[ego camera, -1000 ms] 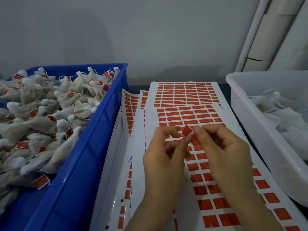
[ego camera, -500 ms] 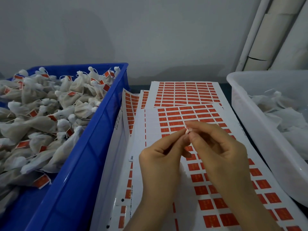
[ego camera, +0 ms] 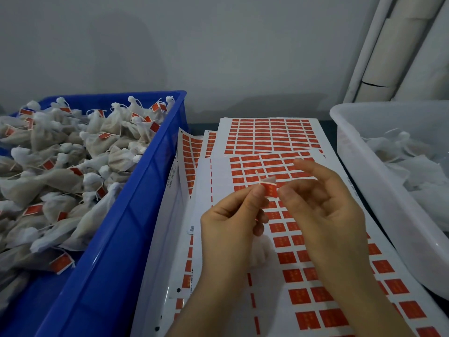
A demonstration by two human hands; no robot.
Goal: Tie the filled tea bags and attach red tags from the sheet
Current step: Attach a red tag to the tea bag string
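Parted from the joint pinch of a second ago. Right grip [ego camera: 323,210] drew off to the right, fingers loosened and spread, no longer touching the red tag [ego camera: 270,190]. Left grip [ego camera: 233,222] kept the tag alone, pinched at thumb and forefinger, now folded flat over the string [ego camera: 259,178] and facing the camera just right of its fingertips. Tea bag [ego camera: 261,251] came into sight, hanging below the left grip. Both grips sat slightly lower over the tag sheet [ego camera: 315,276] than before.
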